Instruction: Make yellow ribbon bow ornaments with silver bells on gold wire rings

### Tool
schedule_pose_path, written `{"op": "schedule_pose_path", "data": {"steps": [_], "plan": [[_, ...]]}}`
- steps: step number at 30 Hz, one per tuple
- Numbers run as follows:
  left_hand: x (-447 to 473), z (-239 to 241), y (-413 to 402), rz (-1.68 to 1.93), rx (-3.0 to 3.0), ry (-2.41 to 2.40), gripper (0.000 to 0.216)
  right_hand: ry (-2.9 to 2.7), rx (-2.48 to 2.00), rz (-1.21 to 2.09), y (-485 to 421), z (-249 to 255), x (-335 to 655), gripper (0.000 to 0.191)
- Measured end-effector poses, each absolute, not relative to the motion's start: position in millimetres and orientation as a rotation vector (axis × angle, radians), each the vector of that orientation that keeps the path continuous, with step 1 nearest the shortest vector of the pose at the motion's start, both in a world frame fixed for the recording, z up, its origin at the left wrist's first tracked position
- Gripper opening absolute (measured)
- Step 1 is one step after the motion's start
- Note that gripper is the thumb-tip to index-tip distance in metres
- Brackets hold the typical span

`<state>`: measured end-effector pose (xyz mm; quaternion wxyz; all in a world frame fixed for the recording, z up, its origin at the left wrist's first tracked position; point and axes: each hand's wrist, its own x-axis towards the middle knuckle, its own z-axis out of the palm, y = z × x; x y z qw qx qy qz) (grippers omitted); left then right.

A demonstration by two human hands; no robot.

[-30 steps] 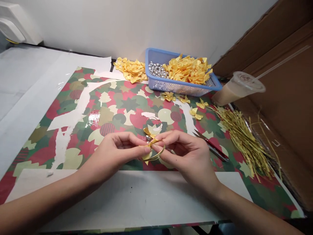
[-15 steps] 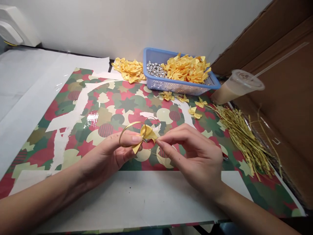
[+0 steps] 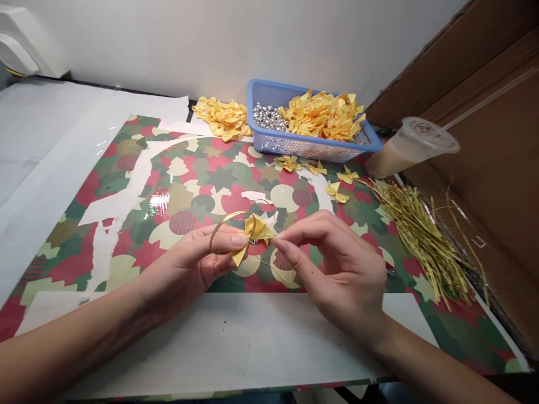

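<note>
My left hand [image 3: 206, 253] holds a small yellow ribbon bow [image 3: 256, 228] between thumb and fingers. A loop of thin gold cord [image 3: 229, 214] curves over the left thumb and across the bow. A silvery bead shows faintly just under the bow's middle. Thumb and forefinger of my right hand [image 3: 339, 269] are pinched together at the bow's right tip; whether cord is also between them cannot be made out. Below the bow, a thin gold strand trails toward the right palm.
A blue basket [image 3: 290, 147] at the back holds silver beads [image 3: 269, 118] and yellow bows [image 3: 322, 115]. Left of it lies a bow pile [image 3: 223, 119]. Loose bows [image 3: 337, 192], gold cords [image 3: 421, 241], a tilted drink cup [image 3: 404, 151] and cardboard [image 3: 488, 123] are rightward.
Both hands and the bow have shifted very slightly to the right in view. The grip on the bow looks the same.
</note>
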<state>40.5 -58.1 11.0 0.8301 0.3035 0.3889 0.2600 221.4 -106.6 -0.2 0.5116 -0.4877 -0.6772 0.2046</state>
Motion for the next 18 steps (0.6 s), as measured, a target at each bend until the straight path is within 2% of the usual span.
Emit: {"op": "schedule_pose_path", "data": {"steps": [7,12,18], "plan": [[41.3,8.6,-57.9,0.538,0.656,0.824,0.023,-1.653,-1.172,0.474,-105.2,1.0,220.2,0.012],[41.6,9.1,-58.3,0.542,0.651,0.811,0.032,-1.65,-1.151,0.492,-104.7,0.9,219.6,0.013],[41.3,9.9,-58.2,0.547,0.655,0.797,0.021,-1.623,-1.16,0.48,-103.9,-0.1,220.5,0.014]]}}
